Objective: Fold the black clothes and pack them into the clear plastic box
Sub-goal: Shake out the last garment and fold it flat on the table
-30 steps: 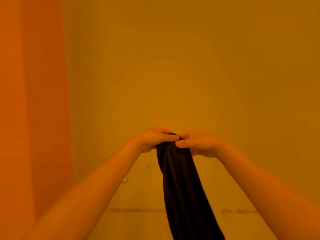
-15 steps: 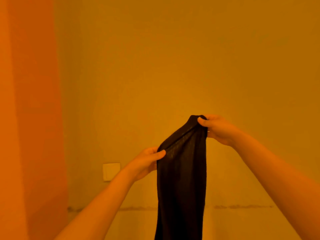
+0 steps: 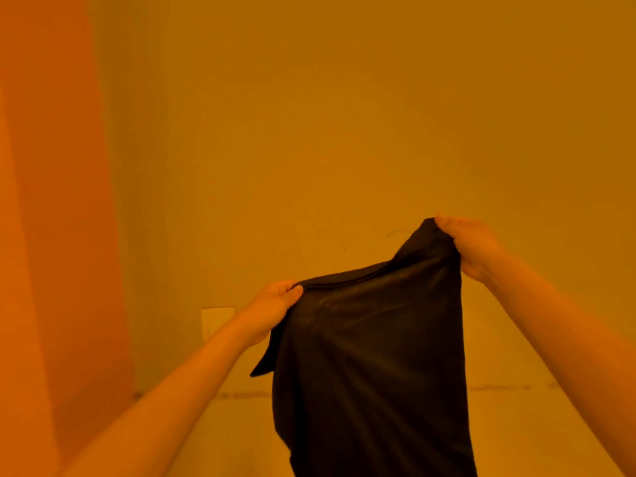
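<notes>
A black garment (image 3: 371, 356) hangs in the air in front of me, spread between both hands and running out of the frame at the bottom. My left hand (image 3: 272, 309) grips its upper left edge. My right hand (image 3: 471, 246) grips the upper right corner, held higher than the left. The top hem slopes up from left to right. The clear plastic box is not in view.
A plain wall (image 3: 344, 132) fills the background under orange light. An orange panel or curtain (image 3: 44, 201) stands at the left. A small wall plate (image 3: 216, 320) sits low behind my left forearm. A pale flat surface (image 3: 516, 432) lies below.
My hands were together pinching the bunched garment. They have since drawn apart, the right one rising to the right and the left one moving left, and the cloth is now spread wide between them.
</notes>
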The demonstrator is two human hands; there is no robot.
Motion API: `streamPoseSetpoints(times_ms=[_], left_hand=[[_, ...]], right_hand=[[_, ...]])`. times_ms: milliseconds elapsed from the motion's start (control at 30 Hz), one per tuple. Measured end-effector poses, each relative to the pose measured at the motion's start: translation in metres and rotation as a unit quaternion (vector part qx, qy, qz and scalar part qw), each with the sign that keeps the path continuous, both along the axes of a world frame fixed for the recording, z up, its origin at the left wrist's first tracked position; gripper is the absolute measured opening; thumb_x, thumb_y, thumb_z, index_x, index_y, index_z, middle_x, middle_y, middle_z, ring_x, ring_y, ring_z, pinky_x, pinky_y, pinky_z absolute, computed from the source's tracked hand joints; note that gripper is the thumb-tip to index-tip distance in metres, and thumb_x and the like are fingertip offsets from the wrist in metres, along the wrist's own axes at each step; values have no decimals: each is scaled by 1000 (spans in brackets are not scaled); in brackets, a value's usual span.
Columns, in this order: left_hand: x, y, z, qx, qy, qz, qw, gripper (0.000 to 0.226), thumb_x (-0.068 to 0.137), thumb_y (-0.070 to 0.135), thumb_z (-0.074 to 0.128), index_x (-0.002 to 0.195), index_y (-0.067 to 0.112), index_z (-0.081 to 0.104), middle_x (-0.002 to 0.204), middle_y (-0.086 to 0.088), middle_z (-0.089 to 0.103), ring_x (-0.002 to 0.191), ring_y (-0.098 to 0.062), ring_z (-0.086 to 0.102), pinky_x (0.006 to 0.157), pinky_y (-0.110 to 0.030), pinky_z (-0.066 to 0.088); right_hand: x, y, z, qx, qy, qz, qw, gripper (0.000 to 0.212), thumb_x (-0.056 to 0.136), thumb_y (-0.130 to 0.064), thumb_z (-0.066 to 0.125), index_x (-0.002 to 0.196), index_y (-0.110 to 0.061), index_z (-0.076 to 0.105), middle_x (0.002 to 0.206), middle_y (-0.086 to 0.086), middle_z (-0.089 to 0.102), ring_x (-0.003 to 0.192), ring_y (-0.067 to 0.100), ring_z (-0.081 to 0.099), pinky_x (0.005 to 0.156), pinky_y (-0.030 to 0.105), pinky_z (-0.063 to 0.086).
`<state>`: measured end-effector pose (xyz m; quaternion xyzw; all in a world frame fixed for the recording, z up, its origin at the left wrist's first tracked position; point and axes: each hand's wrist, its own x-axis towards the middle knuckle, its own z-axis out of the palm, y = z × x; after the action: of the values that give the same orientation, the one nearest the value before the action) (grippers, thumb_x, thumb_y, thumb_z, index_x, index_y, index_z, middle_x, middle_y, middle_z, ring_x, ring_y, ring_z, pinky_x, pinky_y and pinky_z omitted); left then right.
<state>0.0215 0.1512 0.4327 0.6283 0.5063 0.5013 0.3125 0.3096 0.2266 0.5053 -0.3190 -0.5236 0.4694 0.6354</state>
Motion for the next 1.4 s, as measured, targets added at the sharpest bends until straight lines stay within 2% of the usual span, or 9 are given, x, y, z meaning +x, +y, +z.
streamPoseSetpoints(times_ms=[200, 300, 433, 600, 700, 800, 900, 1100, 1400], left_hand=[[-13, -9, 5, -15, 77, -25, 997, 8, 84, 8, 65, 79, 14, 64, 72, 3, 70, 65, -8, 65, 59, -17, 50], [-30, -10, 8, -14, 148, 27, 989, 10, 88, 9, 60, 82, 14, 67, 74, 2, 69, 67, -7, 63, 61, -18, 48], [-44, -10, 2, 0, 95, 84, 992, 26, 96, 16, 48, 72, 11, 56, 74, -12, 54, 69, -18, 49, 64, -30, 35], [-29, -12, -4, 1, -86, 72, 994, 28, 96, 29, 47, 73, 16, 54, 60, 0, 59, 46, -4, 55, 42, -15, 38], [-37, -18, -2, -23, 54, -24, 998, 35, 64, 35, 75, 87, 18, 54, 81, -7, 66, 68, -14, 62, 56, -22, 47], [-42, -18, -3, -24, 194, -27, 980, 31, 74, 11, 77, 97, 12, 57, 90, -2, 68, 77, -11, 64, 65, -25, 51], [-41, -15, -3, 13, 168, 3, 986, 8, 81, 8, 69, 78, 11, 63, 66, 8, 65, 61, 2, 59, 58, -16, 44], [-64, -8, -9, -26, 87, 102, 991, 21, 93, 14, 54, 76, 11, 66, 55, 5, 64, 46, -4, 57, 43, -17, 41], [-100, 13, -4, -3, 251, 178, 951, 12, 88, 8, 61, 78, 5, 68, 74, -11, 62, 72, -20, 56, 63, -27, 38]], right_hand=[[23, 23, -9, -11, -69, -94, 993, 26, 96, -11, 47, 72, -14, 55, 50, -3, 62, 40, 0, 57, 39, 15, 45], [32, 25, -16, -26, -51, -87, 995, 23, 97, -13, 47, 76, -15, 56, 68, 3, 63, 53, 9, 62, 44, 18, 50], [37, 26, -22, -59, -37, -78, 995, 17, 95, -21, 51, 81, -14, 58, 84, 5, 59, 74, 16, 57, 61, 29, 47], [33, 28, -24, -60, -56, -83, 993, 20, 96, -20, 50, 77, -14, 56, 83, 6, 58, 73, 17, 55, 69, 32, 48], [40, 33, -29, -75, -53, -103, 990, 19, 94, -21, 52, 77, -14, 56, 83, 5, 58, 74, 16, 55, 77, 38, 48], [47, 35, -35, -85, -60, -97, 990, 19, 95, -21, 52, 78, -13, 56, 83, 6, 58, 73, 17, 55, 70, 35, 48], [48, 34, -43, -86, -59, -90, 990, 19, 95, -21, 51, 78, -14, 56, 82, 6, 59, 71, 16, 57, 60, 29, 48], [61, 37, -56, -55, -88, -77, 992, 21, 95, -18, 49, 78, -12, 58, 77, 6, 60, 63, 15, 61, 48, 18, 51], [73, 45, -65, -22, -217, -34, 975, 14, 92, -2, 49, 81, -4, 57, 81, 9, 62, 64, 11, 66, 53, 15, 53]])
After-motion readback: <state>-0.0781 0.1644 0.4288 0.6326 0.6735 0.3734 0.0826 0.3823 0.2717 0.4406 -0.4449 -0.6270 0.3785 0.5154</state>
